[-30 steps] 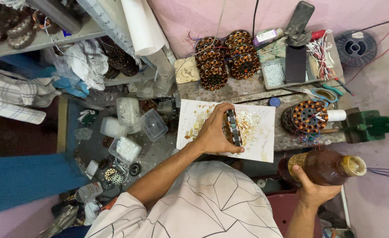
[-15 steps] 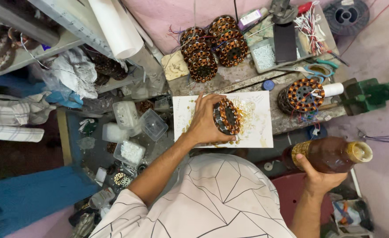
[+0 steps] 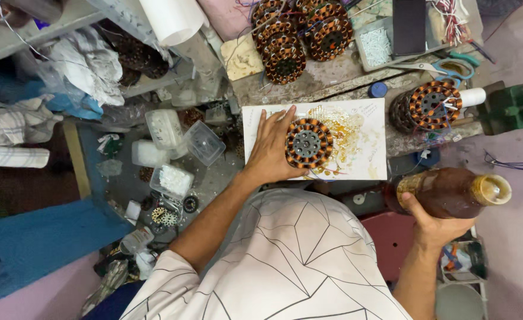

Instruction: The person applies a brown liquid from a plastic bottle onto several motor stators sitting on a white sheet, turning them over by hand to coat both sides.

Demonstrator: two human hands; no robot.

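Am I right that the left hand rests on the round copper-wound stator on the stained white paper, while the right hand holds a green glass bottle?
Not quite: the head view shows the right hand holding a brown bottle, not green. The left hand does rest on the round copper-wound stator on the stained white paper.

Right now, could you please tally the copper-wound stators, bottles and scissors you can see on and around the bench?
Copper-wound stators: 6 – one under the left hand on the stained paper, one at the bench's right, four stacked at the back.
Brown bottles: 1 – in the right hand, bottle.
Scissors: 1.
Total: 8
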